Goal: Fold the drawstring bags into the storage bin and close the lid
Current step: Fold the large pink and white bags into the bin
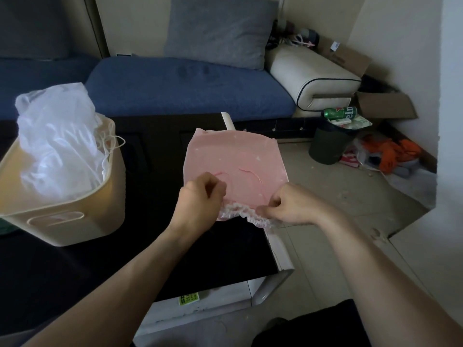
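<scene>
My left hand (200, 194) and right hand (288, 205) each pinch the gathered, frilled mouth of the pink drawstring bag (235, 159), fingers curled closed on the cloth. I judge this grip keeps the near edge taut so the body lies flat for folding. The bag rests at the right end of the dark worktop (87, 259), its far corner past the edge. The storage bin (75, 216) stands well apart to the left, lidless, heaped with white bags (55, 136). Beyond: blue sofa (188, 88); right, tiled floor (325, 201), a full waste bin (328, 146)
</scene>
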Demonstrator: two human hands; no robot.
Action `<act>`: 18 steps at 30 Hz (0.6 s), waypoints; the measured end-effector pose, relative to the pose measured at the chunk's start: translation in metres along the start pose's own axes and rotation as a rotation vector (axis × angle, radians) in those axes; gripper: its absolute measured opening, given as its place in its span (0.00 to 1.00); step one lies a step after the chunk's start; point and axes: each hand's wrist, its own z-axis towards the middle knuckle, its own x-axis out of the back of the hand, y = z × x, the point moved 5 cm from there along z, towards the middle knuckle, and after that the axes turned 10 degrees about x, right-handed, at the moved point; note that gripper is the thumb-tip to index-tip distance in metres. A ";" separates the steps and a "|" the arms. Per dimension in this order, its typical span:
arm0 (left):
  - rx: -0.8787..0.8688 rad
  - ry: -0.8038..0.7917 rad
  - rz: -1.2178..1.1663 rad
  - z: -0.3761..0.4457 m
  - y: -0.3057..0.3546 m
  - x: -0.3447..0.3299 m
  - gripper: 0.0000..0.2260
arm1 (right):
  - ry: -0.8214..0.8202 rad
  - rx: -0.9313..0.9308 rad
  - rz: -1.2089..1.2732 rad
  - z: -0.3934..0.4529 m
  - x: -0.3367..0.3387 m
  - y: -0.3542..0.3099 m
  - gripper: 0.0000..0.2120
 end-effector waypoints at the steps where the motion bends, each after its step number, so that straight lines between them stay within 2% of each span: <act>1: 0.040 0.011 -0.074 -0.001 -0.001 0.001 0.08 | 0.027 0.003 0.029 -0.001 0.000 -0.001 0.21; 4: 0.209 0.084 -0.260 0.001 -0.010 0.005 0.10 | 0.234 0.011 0.208 0.001 0.002 -0.003 0.19; 5: 0.294 0.105 -0.354 0.001 -0.014 0.006 0.11 | 0.334 0.001 0.403 0.001 0.004 -0.003 0.18; 8: 0.579 0.115 -0.807 0.002 -0.023 0.009 0.13 | 0.495 -0.015 1.366 0.007 0.006 -0.006 0.15; 9: 0.619 0.091 -0.944 0.003 -0.022 0.009 0.14 | 0.511 0.008 1.612 0.007 0.008 -0.007 0.15; 11: 0.613 0.033 -1.132 0.007 -0.015 0.011 0.16 | 0.508 0.066 1.926 0.009 0.013 -0.011 0.14; 15: 0.606 0.018 -1.379 0.019 -0.012 0.019 0.13 | 0.567 -0.003 2.072 0.012 0.011 -0.013 0.15; 18: 0.508 0.023 -1.323 0.026 -0.014 0.033 0.14 | 0.663 -0.040 2.171 0.008 0.017 -0.005 0.18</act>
